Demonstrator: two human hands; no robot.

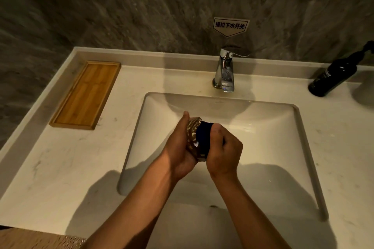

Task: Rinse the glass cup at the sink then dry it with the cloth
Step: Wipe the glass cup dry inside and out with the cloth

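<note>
Over the middle of the white sink basin [273, 133] I hold a faceted glass cup [192, 133] on its side. My left hand [178, 147] is wrapped around the cup from the left. My right hand [222, 151] presses a dark blue cloth [204, 133] against the cup's right end; most of the cloth is hidden under my fingers. The chrome faucet [225, 70] stands behind the basin, and no water runs from it.
A bamboo tray [87, 93] lies on the pale counter at the left. A black pump bottle [334, 75] stands at the back right. A sign [230, 26] is stuck on the grey stone wall above the faucet.
</note>
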